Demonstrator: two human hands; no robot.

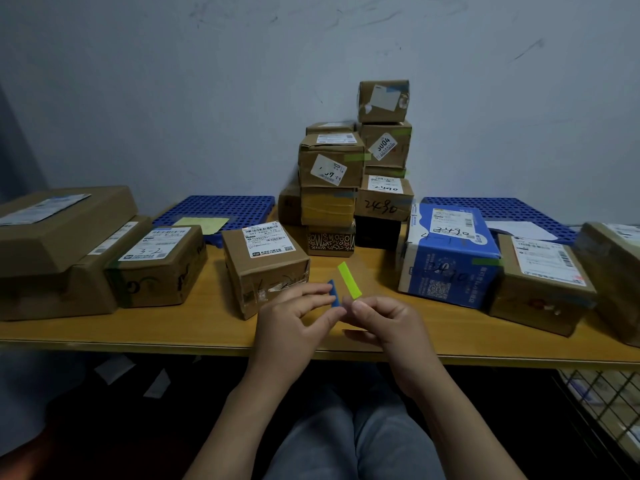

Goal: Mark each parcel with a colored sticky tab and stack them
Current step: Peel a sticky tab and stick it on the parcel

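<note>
The left hand (294,317) pinches a blue tab (335,294), probably steadying it while the right hand (384,323) pinches the yellow tab (349,280) upright (sticky end free), ready for the parcel (266,268) just beyond the left hand.

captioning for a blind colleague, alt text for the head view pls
The right hand pinches a yellow-green sticky tab and the left hand a blue tab, over a wooden table of cardboard parcels, some stacked at the wall.

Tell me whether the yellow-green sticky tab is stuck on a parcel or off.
Off. The right hand pinches the yellow-green tab by its lower end, and the rest of it stands free, touching no parcel.
</note>
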